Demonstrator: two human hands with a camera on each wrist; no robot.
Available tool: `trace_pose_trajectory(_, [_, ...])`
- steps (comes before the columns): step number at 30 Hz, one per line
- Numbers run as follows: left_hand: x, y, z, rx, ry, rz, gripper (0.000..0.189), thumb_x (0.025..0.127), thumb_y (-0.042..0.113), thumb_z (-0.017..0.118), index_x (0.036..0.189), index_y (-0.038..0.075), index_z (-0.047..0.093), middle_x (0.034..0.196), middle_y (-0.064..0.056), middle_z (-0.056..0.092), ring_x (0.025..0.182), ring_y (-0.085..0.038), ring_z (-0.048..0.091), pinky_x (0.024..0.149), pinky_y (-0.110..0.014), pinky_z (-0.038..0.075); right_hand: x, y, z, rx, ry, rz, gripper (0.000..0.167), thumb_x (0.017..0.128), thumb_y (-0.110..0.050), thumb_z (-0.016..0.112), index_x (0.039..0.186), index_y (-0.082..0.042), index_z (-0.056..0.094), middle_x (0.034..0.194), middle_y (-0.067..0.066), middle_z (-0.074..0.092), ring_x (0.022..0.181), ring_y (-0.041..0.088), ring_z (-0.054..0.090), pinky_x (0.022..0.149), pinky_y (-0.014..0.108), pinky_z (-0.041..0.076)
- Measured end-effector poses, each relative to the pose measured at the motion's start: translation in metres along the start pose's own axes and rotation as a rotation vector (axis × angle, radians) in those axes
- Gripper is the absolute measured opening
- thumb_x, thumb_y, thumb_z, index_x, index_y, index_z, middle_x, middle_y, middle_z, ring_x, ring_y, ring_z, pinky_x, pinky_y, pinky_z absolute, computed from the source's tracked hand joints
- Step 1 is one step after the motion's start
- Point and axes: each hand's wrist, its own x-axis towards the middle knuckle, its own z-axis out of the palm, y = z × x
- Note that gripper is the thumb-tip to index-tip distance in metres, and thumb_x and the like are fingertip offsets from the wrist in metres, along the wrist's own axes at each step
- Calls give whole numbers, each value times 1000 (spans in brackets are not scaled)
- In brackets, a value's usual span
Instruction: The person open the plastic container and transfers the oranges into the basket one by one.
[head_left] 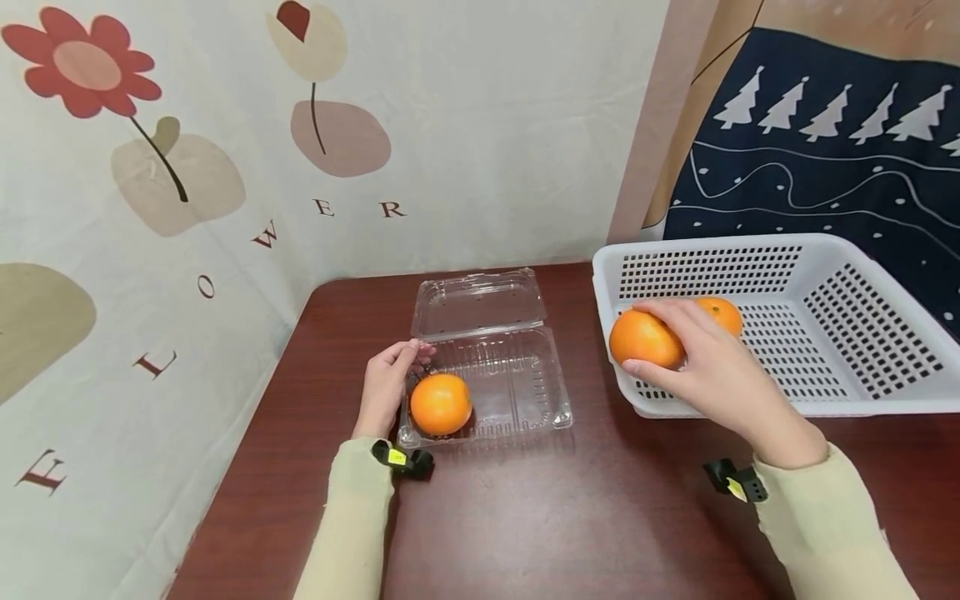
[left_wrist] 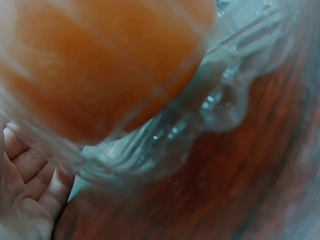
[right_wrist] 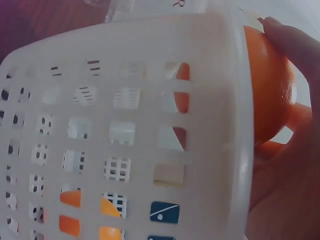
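My right hand (head_left: 712, 367) grips an orange (head_left: 645, 339) with thumb and fingers, above the left rim of a white perforated plastic basket (head_left: 862, 407). In the right wrist view, that orange (right_wrist: 270, 85) shows beside the basket's rim. A second orange (head_left: 722, 315) lies inside the basket, partly behind the hand. On the left, a clear plastic clamshell container (head_left: 525, 383) lies with its lid (head_left: 480, 304) folded back. One orange (head_left: 441, 404) sits in its front left corner. My left hand (head_left: 387, 383) holds the container's left edge near the hinge, its fingers partly hidden.
Both things stand on a dark red-brown wooden table (head_left: 510, 517). A cloth with flower prints (head_left: 487, 150) hangs behind and to the left. Dark fabric with white trees (head_left: 817, 167) hangs behind the basket. Bare tabletop separates container and basket.
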Motion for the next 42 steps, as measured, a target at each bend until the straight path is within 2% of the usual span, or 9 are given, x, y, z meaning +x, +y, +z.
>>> trace_pose_trajectory(8, [0, -1, 1, 2, 4, 7, 36, 87, 41, 53, 94, 9, 68, 92, -5, 67, 84, -20, 59, 74, -30, 48, 0, 2, -3, -83, -12, -56, 61, 74, -51, 65, 125, -24, 45, 122, -2, 44, 109, 19, 41, 79, 44, 42])
trace_pose_trajectory(20, [0, 1, -1, 2, -11, 5, 37, 87, 42, 52, 95, 9, 67, 94, -6, 66, 85, -21, 58, 75, -31, 48, 2, 0, -16, -141, -84, -32, 64, 73, -58, 61, 126, -26, 45, 123, 0, 44, 109, 24, 41, 79, 50, 42])
trace_pose_trajectory(27, [-1, 1, 0, 8, -7, -6, 39, 86, 44, 52, 96, 9, 67, 94, -6, 66, 85, -20, 58, 76, -31, 48, 2, 2, -19, -151, -117, -60, 62, 73, -54, 63, 124, -22, 46, 124, 1, 44, 111, 22, 40, 82, 48, 41])
trace_pose_trajectory(36, [-2, -1, 1, 1, 4, -3, 38, 87, 42, 53, 96, 9, 67, 94, -6, 66, 84, -20, 59, 75, -30, 48, 6, 8, -23, -188, -166, -86, 65, 71, -50, 68, 123, -20, 46, 114, 0, 48, 96, 18, 45, 75, 39, 42])
trace_pose_trajectory(42, [-1, 2, 1, -11, -7, 4, 38, 88, 40, 52, 97, 6, 67, 96, -8, 66, 86, -22, 59, 77, -31, 48, 8, 12, -30, -215, -210, -51, 67, 71, -53, 67, 125, -22, 45, 111, 2, 48, 90, 18, 47, 69, 38, 44])
